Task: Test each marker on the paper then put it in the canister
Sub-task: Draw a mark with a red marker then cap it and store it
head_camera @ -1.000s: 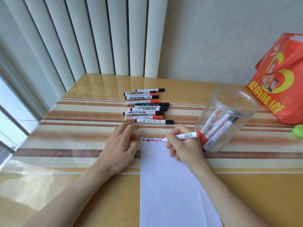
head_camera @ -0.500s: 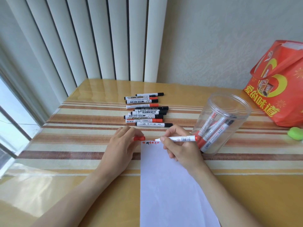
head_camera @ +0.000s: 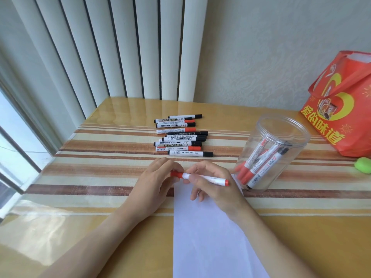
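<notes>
A red marker [head_camera: 204,178] is held level above the top edge of the paper [head_camera: 208,233], gripped by the right hand [head_camera: 212,183]; its cap [head_camera: 176,174] is pinched by the left hand [head_camera: 155,181]. The long axis points right toward the canister [head_camera: 275,151], to which the right hand is nearer.

"WHITEBOARD MARKER" printed on markers [head_camera: 180,135] left of the canister [head_camera: 275,153]; "爱的味道" in yellow on red bag [head_camera: 339,109] right of it.
</notes>
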A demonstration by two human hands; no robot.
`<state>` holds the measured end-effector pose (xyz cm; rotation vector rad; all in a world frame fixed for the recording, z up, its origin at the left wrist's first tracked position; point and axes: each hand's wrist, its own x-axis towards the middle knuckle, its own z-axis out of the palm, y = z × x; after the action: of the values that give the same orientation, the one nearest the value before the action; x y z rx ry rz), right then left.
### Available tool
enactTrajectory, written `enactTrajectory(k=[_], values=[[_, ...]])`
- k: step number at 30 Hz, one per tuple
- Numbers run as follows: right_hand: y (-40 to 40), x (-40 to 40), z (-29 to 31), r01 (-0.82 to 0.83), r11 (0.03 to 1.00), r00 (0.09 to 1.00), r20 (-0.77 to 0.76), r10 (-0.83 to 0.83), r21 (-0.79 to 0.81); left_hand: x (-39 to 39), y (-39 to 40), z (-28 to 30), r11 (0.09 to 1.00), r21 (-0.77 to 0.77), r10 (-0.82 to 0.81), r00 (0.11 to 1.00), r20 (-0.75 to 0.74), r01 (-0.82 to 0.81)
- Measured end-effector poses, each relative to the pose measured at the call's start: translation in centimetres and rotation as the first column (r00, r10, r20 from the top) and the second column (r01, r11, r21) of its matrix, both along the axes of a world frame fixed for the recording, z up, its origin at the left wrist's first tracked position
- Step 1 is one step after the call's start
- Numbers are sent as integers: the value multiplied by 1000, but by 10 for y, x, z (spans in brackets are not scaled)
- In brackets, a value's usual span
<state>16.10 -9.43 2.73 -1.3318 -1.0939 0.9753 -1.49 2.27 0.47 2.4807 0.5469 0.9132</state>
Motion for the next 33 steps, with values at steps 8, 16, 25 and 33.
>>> enactTrajectory(k=[8,16,25,33], values=[[1,9,-2,32,996,990,-131,-44,-88,3,7,-14,995,24,101,990,-93,-100],[1,8,-3,31,997,967,-251,-48,-72,1,8,-14,999,31,40,994,-99,-37],[-2,10,-2,-91,995,993,-66,93,26,-2,6,-12,998,42,-33,997,-69,35],[6,-1,20,211,974,948,224,-224,84,6,7,-17,997,44,67,992,-106,-63]])
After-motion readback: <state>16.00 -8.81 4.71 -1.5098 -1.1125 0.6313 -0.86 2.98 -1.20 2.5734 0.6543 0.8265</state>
